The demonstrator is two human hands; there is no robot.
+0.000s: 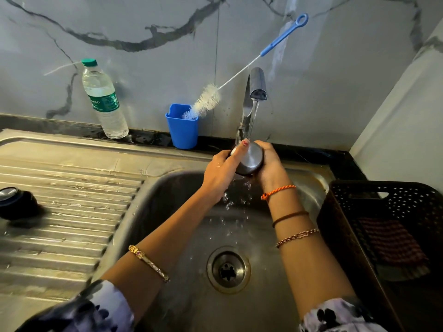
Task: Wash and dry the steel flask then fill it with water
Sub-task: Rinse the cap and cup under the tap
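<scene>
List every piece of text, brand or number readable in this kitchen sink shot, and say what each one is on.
Plastic water bottle, green label: white script and small print are there, but too blurred to read with confidence.
Steel flask, blue cup, bottle brush, black basket, tap: no visible text.
Nothing else in view carries lettering.

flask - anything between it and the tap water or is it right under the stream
Nothing visible blocks it. The steel flask sits directly under the tap, gripped by the left hand and right hand, water running over it into the sink.
</scene>
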